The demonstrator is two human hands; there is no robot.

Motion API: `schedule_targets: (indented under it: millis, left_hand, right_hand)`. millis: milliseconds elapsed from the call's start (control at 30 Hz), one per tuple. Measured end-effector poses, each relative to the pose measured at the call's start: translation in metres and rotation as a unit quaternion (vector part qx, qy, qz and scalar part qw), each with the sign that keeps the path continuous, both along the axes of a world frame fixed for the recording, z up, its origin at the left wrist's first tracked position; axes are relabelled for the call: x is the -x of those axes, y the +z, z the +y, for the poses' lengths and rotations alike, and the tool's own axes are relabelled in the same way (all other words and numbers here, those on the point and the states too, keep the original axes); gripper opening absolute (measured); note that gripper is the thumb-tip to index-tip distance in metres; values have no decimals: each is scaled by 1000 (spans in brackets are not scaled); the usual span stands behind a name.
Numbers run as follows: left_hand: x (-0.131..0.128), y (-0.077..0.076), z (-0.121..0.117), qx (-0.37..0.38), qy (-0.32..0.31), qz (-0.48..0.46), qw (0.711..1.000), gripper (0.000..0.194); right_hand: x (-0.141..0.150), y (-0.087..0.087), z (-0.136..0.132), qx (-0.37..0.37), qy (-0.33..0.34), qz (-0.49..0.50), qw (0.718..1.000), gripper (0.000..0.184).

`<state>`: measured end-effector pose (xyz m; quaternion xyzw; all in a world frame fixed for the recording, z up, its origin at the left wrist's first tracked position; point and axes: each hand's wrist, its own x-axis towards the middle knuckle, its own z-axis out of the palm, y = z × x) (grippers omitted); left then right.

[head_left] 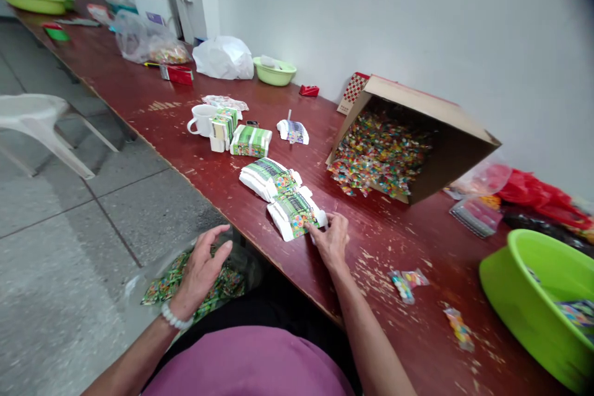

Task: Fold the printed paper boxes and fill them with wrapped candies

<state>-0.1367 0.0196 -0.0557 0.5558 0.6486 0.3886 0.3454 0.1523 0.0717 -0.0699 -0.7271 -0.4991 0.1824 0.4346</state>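
Note:
My right hand (333, 241) is at the near end of a fanned stack of flat green-and-white printed cartons (297, 213). Its thumb presses on the top carton and the other fingers curl round the edge. Off the table's front edge hangs my left hand (200, 269), empty, with thumb and fingers apart. Below it a clear plastic bag (229, 281) holds many green printed packets. A second fanned stack of cartons (266, 176) touches the first. Two banded carton bundles (250, 140) (224, 125) stand farther back.
A tipped cardboard box (457, 114) spills wrapped sweets (378, 151) toward me. Loose sweet packets (403, 288) lie to the right, near a green basin (515, 297). A white mug (203, 119) stands behind the cartons. A white stool (39, 111) is on the floor at left.

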Motion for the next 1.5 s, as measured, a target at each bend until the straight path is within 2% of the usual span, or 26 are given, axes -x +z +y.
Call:
schedule_targets:
  millis: [100,167,233,300,333,367,433,467,500,533,567,700,933,1033,1100,1167,1233,1267,1367,1500]
  left_hand:
    - [-12,19,-3,-52,-36,0,998,48]
    - [-19,34,-4,-56,-56,-33,996,45]
    - [-28,49,-4,-25,-91,-108,990,44]
    - [-40,62,-4,51,-173,-214,960,45]
    - [-46,67,-5,107,-236,-271,927,47]
    - [-52,69,-6,169,-304,-326,879,51]
    - [-64,69,-10,281,-415,-419,757,61]
    - [-69,66,-13,321,-447,-455,700,66]
    - [-72,63,-16,346,-463,-482,659,70]
    - [-75,59,-19,357,-467,-501,635,72]
    - [-76,56,-21,359,-464,-513,627,72]
    - [-76,54,-27,343,-438,-520,648,69]
    - [-76,67,-29,350,-425,-510,661,71]
    - [-77,70,-29,342,-432,-503,666,71]
    - [-78,72,-29,323,-440,-499,674,72]
    - [-78,73,-29,300,-446,-490,686,71]
    - [-79,73,-29,280,-450,-476,702,69]
    - [-79,72,-29,272,-446,-468,713,68]
    - [-80,70,-27,237,-440,-442,745,67]
    - [-76,73,-19,212,-469,-382,767,63]
  right_hand:
    - [-7,9,-7,-17,39,107,993,45]
    - [-10,22,-17,-24,86,174,981,41]
    - [-9,40,-32,-28,135,221,966,37]
    - [-3,60,-47,-20,195,264,944,33]
    - [1,70,-55,-11,234,294,927,31]
    - [6,79,-61,-2,266,320,909,29]
    - [16,93,-72,20,306,354,883,28]
    - [20,99,-75,30,315,362,877,28]
    - [24,102,-78,37,320,367,873,29]
    - [26,104,-80,42,322,371,870,30]
    - [27,105,-82,43,323,374,869,30]
    - [29,103,-85,34,329,377,865,30]
    - [30,100,-90,21,348,405,845,24]
    - [31,100,-92,18,348,400,848,25]
    - [32,100,-93,6,334,382,862,28]
    - [32,102,-95,-54,297,304,904,31]
    - [32,105,-98,-136,260,148,944,27]
    - [31,107,-99,-166,252,62,951,23]
    - [31,113,-105,-179,267,-106,941,23]
    - [31,119,-110,-163,300,-134,930,31]
